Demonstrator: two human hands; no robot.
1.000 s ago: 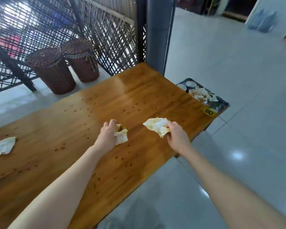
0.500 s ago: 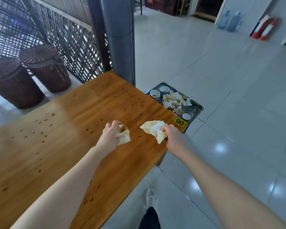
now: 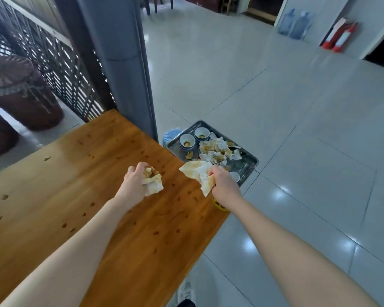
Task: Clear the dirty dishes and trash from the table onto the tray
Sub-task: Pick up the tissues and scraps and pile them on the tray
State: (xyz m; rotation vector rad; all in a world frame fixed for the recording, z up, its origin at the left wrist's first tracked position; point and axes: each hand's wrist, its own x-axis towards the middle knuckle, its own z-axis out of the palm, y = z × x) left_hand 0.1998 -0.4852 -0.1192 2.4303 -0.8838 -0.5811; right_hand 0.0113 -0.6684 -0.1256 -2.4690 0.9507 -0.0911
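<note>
Both hands sit at frame centre, each clamped on trash. The left hand [image 3: 133, 185] grips a scrap-filled napkin [image 3: 153, 186] above the worktop [image 3: 75, 185]. The right hand [image 3: 224, 185] pinches a stained napkin [image 3: 197, 173] at the worktop's right edge. Beyond and lower, the tray [image 3: 249, 166] holds bowls [image 3: 187, 141] and tissue. Risk: the left bundle looks loosely wrapped, so scraps may spill onto the floor [image 3: 275, 103] in transit.

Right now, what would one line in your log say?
left hand: grips napkin with scraps, over table | right hand: grips stained napkin at table edge | tray: holds bowls, used napkins
</note>
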